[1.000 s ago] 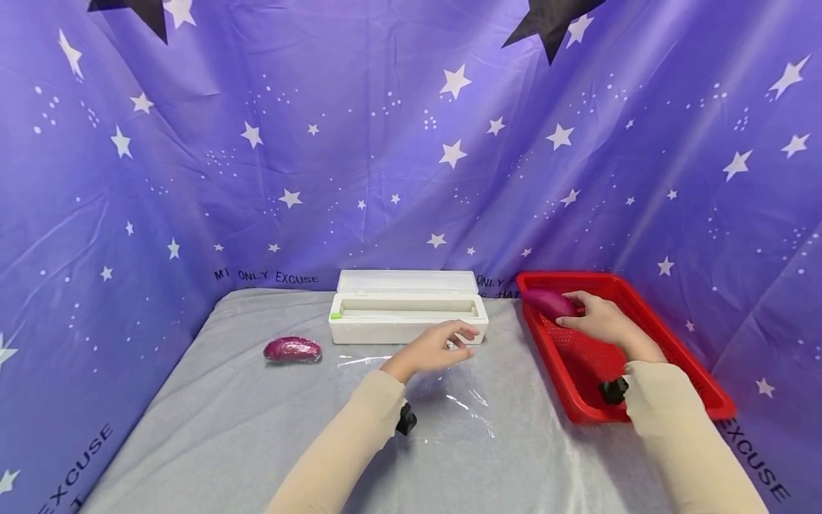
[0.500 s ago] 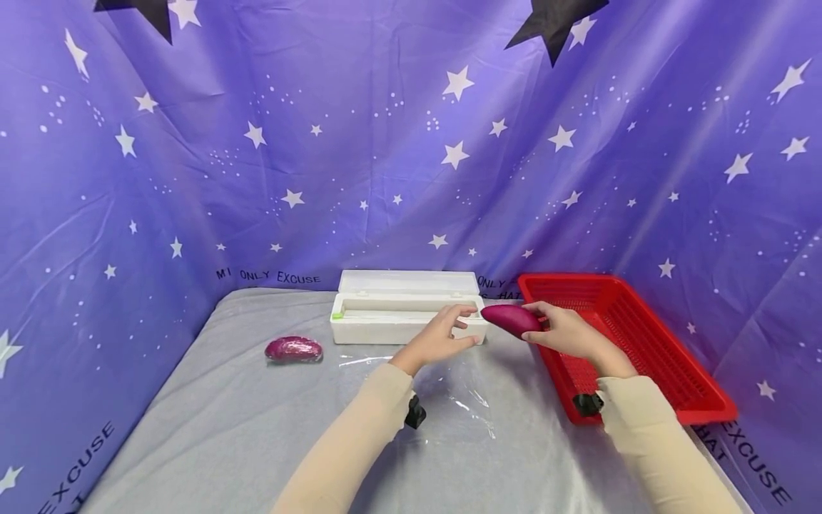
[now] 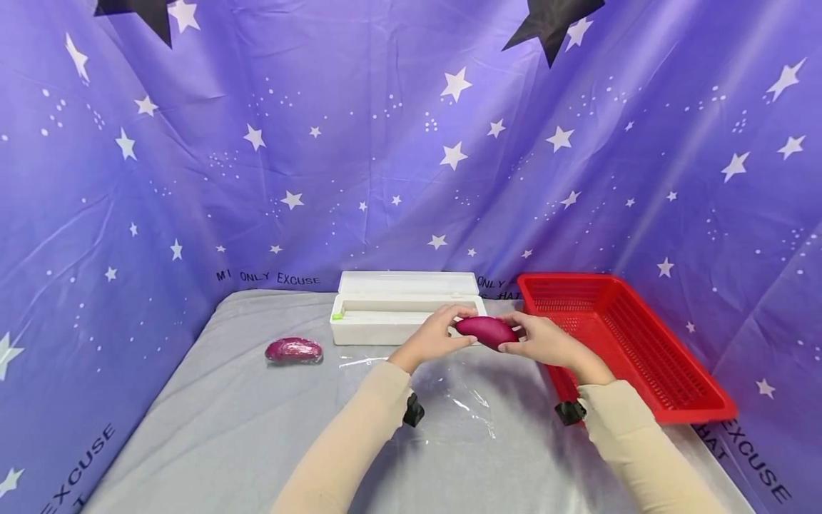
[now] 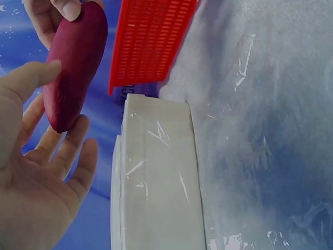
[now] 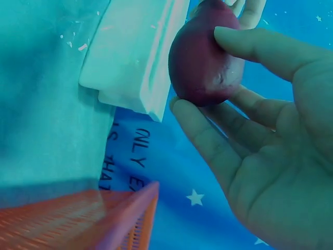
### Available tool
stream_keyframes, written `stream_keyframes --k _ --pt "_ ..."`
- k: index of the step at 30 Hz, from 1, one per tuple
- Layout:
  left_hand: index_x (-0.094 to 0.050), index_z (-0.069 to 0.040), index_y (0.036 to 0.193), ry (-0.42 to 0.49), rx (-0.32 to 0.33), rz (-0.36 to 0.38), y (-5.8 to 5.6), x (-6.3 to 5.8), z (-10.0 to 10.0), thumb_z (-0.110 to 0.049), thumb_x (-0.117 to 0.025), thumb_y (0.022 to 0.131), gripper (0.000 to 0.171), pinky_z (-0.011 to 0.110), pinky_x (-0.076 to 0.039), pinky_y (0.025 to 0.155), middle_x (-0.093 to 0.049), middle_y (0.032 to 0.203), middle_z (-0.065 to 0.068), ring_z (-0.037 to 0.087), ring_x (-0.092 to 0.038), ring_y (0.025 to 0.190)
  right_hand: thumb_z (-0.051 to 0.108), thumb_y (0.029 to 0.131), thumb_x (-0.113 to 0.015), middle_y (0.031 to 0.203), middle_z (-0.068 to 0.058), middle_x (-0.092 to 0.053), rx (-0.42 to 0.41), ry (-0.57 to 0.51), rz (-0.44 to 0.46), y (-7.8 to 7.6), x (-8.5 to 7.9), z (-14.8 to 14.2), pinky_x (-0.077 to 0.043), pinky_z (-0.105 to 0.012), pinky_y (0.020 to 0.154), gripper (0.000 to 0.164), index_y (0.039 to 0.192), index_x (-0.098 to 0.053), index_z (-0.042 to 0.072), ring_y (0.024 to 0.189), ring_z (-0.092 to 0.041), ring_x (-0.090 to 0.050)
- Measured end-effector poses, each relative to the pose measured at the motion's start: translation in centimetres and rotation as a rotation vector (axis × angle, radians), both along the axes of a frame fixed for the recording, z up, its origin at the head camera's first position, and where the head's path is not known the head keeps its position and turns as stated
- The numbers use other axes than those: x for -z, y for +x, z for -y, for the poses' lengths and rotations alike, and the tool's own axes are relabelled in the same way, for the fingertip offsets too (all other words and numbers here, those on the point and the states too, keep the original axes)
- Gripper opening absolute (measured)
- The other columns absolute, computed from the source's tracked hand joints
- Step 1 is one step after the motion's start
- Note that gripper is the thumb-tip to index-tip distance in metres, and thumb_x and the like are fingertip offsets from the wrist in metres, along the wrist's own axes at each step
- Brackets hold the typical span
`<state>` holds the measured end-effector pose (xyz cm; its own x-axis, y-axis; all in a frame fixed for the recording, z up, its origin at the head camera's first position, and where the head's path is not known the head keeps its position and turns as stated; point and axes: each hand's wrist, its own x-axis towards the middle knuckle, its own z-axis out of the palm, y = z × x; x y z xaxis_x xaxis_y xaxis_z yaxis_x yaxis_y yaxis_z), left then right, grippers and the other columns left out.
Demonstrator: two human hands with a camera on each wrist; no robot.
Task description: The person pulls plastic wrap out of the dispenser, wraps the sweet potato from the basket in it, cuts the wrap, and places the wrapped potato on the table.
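Observation:
A purple sweet potato (image 3: 486, 333) is held up between both hands, in front of the white box's right end. My right hand (image 3: 542, 341) grips its right end, thumb on the near side and fingers behind. At the other end, my left hand (image 3: 437, 335) pinches the tip; in the left wrist view the left thumb (image 4: 39, 75) lies against the purple skin. Below the hands, a clear sheet of cling film (image 3: 443, 407) is spread on the grey cloth. Another sweet potato (image 3: 293, 350), glossy with film wrapped round it, lies on the left.
Behind the hands stands a white cling film box (image 3: 366, 332), its lid (image 3: 407, 283) raised, with a small green piece (image 3: 337, 315) at its left front edge. A red plastic basket (image 3: 642, 357) stands on the right. A purple star-printed curtain (image 3: 359, 143) surrounds the table.
The right hand has lifted the sweet potato out from over the red basket and carried it left. The left hand, bare before, now holds the other end.

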<state>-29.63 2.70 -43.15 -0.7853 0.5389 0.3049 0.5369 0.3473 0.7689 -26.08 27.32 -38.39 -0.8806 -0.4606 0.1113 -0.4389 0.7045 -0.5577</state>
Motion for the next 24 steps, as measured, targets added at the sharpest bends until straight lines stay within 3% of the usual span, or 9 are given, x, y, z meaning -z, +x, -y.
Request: stream_keyframes --k 11,18,24 --pt "-0.063 -0.011 0.128 -0.013 -0.03 -0.011 0.1 0.4 2.4 -0.018 -0.074 0.092 0.038 0.034 -0.054 0.084 -0.063 0.126 0.004 0.021 -0.063 0.103 0.025 0.085 -0.081 0.11 -0.013 -0.07 0.07 -0.11 0.035 -0.1 2.1 1.8 -0.058 -0.04 0.08 0.054 0.129 -0.061 0.001 0.099 -0.028 -0.068" --pt "-0.064 -0.014 0.122 -0.035 -0.023 0.023 0.6 0.6 4.8 -0.019 -0.078 0.089 0.036 0.036 -0.053 0.082 -0.065 0.116 0.003 0.017 -0.064 0.095 0.013 0.083 -0.082 0.109 -0.013 -0.071 -0.011 -0.133 -0.013 0.5 3.2 3.4 -0.058 -0.041 0.081 0.051 0.127 -0.062 -0.001 0.098 -0.029 -0.069" --pt "-0.065 -0.012 0.123 -0.086 -0.001 0.023 1.3 0.8 6.9 -0.021 -0.08 0.087 0.04 0.034 -0.053 0.083 -0.066 0.111 0.003 0.016 -0.064 0.09 0.01 0.084 -0.079 0.114 -0.014 -0.068 -0.087 -0.161 0.017 0.9 3.8 5.1 -0.058 -0.044 0.082 0.049 0.128 -0.061 -0.002 0.1 -0.029 -0.068"
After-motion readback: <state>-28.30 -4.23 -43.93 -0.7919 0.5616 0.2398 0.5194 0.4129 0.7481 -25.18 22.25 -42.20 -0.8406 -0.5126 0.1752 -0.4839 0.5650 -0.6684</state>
